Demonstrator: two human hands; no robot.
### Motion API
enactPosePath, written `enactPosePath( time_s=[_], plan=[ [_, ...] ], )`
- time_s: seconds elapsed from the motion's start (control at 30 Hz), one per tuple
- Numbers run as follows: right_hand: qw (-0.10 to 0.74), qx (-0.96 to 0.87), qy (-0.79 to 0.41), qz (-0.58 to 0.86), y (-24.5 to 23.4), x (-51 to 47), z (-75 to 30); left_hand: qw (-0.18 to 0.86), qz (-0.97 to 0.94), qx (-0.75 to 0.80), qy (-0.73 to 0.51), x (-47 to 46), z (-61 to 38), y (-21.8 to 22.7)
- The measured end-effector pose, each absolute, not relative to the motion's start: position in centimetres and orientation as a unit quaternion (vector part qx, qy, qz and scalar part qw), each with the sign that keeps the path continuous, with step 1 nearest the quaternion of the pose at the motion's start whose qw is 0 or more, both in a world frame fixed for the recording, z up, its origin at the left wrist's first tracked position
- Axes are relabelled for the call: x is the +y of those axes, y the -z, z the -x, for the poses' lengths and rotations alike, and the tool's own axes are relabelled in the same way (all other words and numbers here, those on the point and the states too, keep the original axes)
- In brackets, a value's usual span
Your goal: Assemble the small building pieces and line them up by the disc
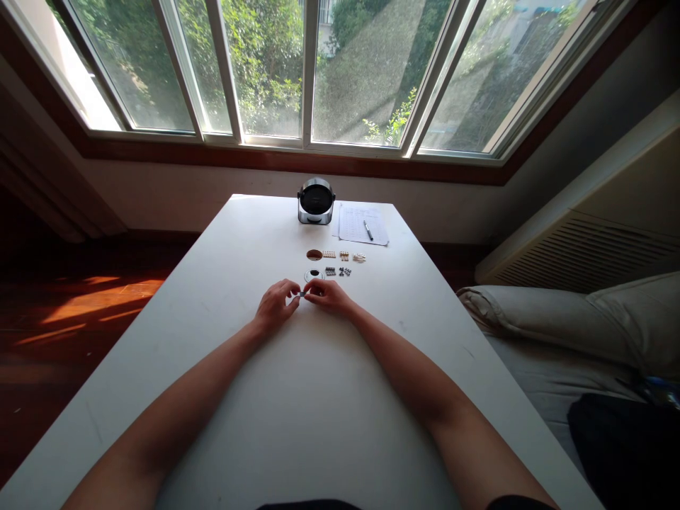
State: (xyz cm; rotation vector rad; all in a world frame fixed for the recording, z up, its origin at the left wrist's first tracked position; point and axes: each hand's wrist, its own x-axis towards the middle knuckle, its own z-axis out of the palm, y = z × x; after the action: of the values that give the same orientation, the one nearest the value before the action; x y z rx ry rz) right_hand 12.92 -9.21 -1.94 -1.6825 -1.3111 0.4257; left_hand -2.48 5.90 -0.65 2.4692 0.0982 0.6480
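Note:
Between the fingertips of both hands is a small dark grey piece (pixel 302 294), too small to name. My left hand (pixel 278 303) pinches it from the left, thumb low and index finger above. From the right, my right hand (pixel 328 295) closes its fingertips on the same piece. Just beyond my right fingers lies a silvery ring-shaped disc (pixel 308 275) with a dark centre, partly covered by the hand. Small dark pieces (pixel 330 271) sit in groups to its right. Farther back are a brown round disc (pixel 314 255) and rows of small light-coloured pieces (pixel 329 254).
A round black device on a metal stand (pixel 315 201) stands at the far edge of the white table (pixel 297 411). Beside it lie printed sheets (pixel 353 223) with a pen (pixel 368 230) on top. Right of the table is a cushioned seat (pixel 552 319); windows (pixel 265 71) are ahead.

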Motion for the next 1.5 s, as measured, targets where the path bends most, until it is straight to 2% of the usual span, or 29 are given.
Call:
enactPosePath(
  time_s=[0.37, 0.7, 0.9, 1.27, 1.5],
  plan=[
    [0.458, -0.556, -0.139, 0.679, 2.3, -9.0, -12.7, 0.368, -0.904, 0.092, -0.200, 6.6, 1.9, 1.5],
    [0.465, -0.551, -0.150, 0.676, 1.6, -9.2, -12.4, 0.299, -0.918, 0.060, -0.255, 6.0, 2.4, 0.6],
    [0.456, -0.550, -0.124, 0.689, 1.2, -9.2, -12.0, 0.302, -0.919, 0.064, -0.245, 6.0, 2.3, 0.6],
    [0.436, -0.583, -0.048, 0.684, 1.7, -9.2, -11.9, 0.434, -0.884, 0.086, -0.153, 6.9, 1.8, 1.3],
    [0.447, -0.554, -0.105, 0.695, 2.0, -9.1, -12.1, 0.465, -0.863, 0.098, -0.170, 7.2, 1.5, 2.0]
  ],
)
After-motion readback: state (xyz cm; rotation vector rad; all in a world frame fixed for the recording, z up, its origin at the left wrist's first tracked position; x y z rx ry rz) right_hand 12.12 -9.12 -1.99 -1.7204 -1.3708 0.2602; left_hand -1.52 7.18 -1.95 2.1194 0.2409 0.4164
